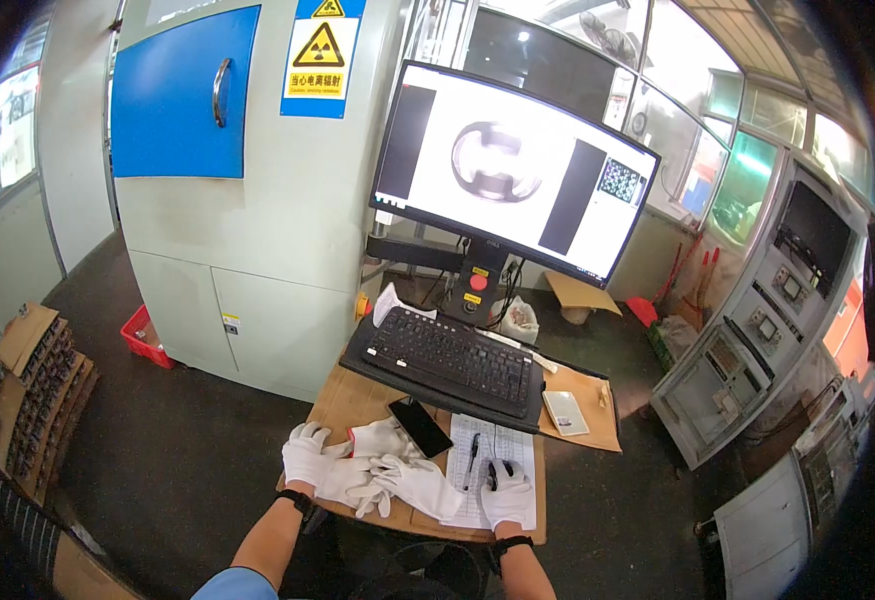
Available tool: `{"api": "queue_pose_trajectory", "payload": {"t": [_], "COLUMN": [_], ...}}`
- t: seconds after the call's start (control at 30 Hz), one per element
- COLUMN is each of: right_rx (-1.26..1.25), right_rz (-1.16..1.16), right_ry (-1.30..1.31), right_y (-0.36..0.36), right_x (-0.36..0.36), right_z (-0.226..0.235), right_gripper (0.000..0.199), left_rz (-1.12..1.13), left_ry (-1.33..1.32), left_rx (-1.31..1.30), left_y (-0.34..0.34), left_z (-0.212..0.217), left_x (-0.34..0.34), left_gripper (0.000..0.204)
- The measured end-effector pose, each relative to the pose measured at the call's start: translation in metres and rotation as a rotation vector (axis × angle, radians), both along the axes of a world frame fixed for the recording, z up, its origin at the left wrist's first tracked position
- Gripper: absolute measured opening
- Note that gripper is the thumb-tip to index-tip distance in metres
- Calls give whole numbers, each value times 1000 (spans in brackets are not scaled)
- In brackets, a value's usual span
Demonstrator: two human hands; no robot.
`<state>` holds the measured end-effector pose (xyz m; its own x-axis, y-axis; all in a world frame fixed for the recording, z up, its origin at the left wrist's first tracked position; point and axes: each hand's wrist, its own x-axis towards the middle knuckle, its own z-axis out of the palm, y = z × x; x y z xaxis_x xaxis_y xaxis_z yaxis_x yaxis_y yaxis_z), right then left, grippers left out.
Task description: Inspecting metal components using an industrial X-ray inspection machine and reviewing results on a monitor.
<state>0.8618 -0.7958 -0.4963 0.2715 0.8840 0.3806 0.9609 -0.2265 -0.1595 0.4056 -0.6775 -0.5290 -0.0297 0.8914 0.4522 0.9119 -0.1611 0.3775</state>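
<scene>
R hand (pixel 509 498) is curled over black mouse (pixel 500 473). L hand (pixel 304 456), well left of it, is nr white gloves (pixel 419 486); can't tell its grip.

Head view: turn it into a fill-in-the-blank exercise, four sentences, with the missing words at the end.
1. The right hand rests on a black computer ____.
2. The left hand, like the right, is gloved in the colour ____.
3. On the paper sheet, the black pen lies to the ____ of the right hand.
4. The cabinet door with the curved metal handle is coloured ____.
Missing words: mouse; white; left; blue.
</scene>
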Motion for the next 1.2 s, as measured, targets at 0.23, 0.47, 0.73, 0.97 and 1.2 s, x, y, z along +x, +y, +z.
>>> {"api": "queue_pose_trajectory", "payload": {"t": [0.23,0.47,0.73,0.97,1.2], "right_rx": [46,65,81,36,17], "right_rz": [35,41,13,9,20], "right_ry": [-7,-10,-48,-2,3], "right_y": [1,-2,-1,1,-1], "right_x": [-1,-2,-2,1,0], "right_z": [-1,5,0,-6,1], "right_gripper": [62,57,56,60,61], "left_rz": [-2,-16,-11,-3,-10], "left_ry": [9,10,10,21,11], "left_rx": [-7,-1,-26,-62,-62], "left_y": [3,2,2,2,3], "left_z": [-5,-5,-8,-7,-11], "left_x": [-4,-2,-2,-4,-5], "left_gripper": [52,39,39,44,44]}}
